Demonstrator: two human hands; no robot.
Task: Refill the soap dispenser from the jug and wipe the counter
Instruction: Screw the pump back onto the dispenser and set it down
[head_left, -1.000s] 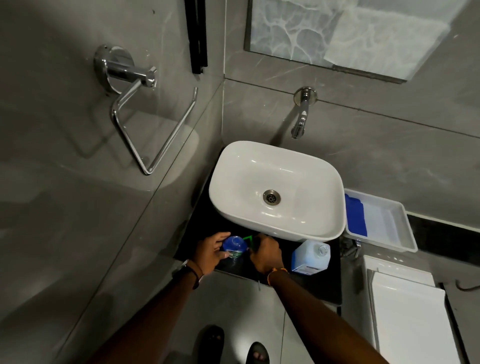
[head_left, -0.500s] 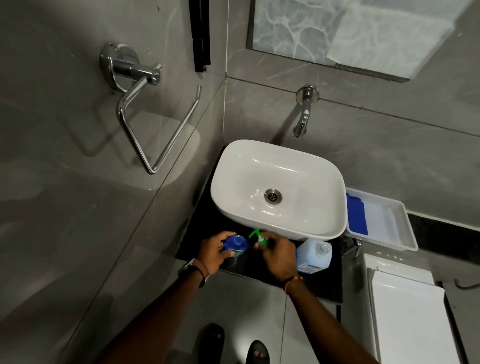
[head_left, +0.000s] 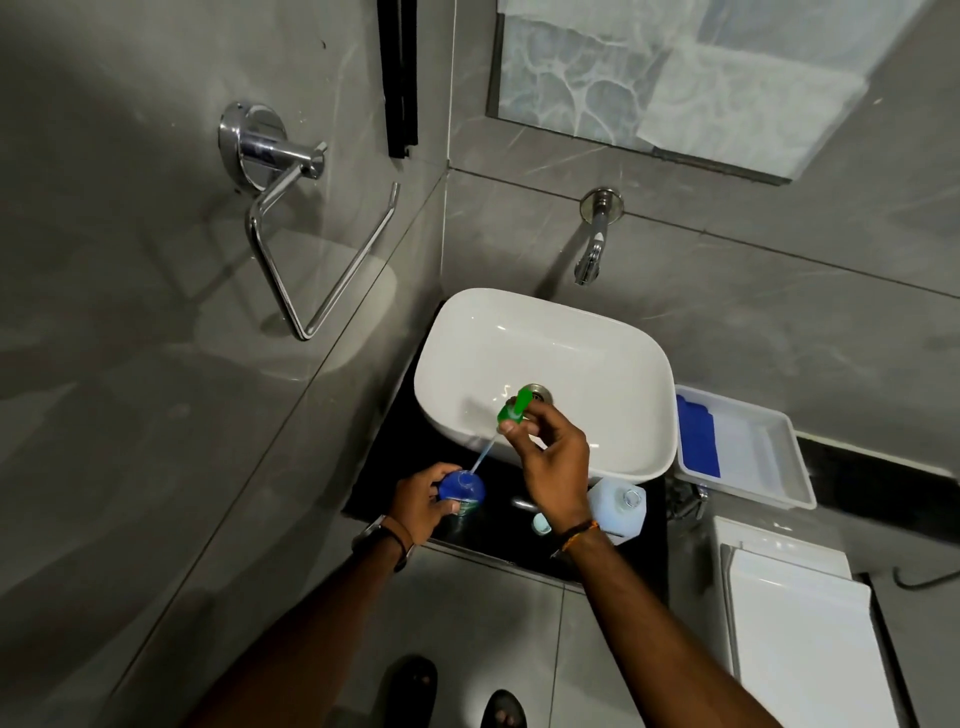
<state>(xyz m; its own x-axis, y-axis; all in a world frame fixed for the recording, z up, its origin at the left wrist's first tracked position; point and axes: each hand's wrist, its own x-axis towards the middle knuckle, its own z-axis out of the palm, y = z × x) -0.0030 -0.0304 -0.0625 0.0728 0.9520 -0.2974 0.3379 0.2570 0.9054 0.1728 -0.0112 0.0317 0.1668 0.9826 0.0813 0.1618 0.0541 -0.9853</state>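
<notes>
My left hand (head_left: 415, 501) grips the blue soap dispenser bottle (head_left: 461, 489), which stands on the black counter (head_left: 498, 540) in front of the basin. Above the basin's front rim, my right hand (head_left: 550, 467) holds the green pump head (head_left: 514, 408), lifted and tilted. Its thin clear dip tube (head_left: 482, 460) slants down, its lower end still at the bottle's mouth. The translucent jug (head_left: 621, 512) stands open on the counter behind my right wrist, and its small pale cap (head_left: 541, 522) lies to its left.
A white basin (head_left: 545, 374) sits on the counter under a wall tap (head_left: 592, 249). A white tray (head_left: 753, 457) holding a blue cloth (head_left: 697, 439) stands to the right. A toilet cistern (head_left: 789, 623) is at lower right, a chrome towel ring (head_left: 311, 249) on the left wall.
My right hand has pulled the green pump head up out of the bottle and lifted it over the basin's front. My left hand has stayed on the bottle.
</notes>
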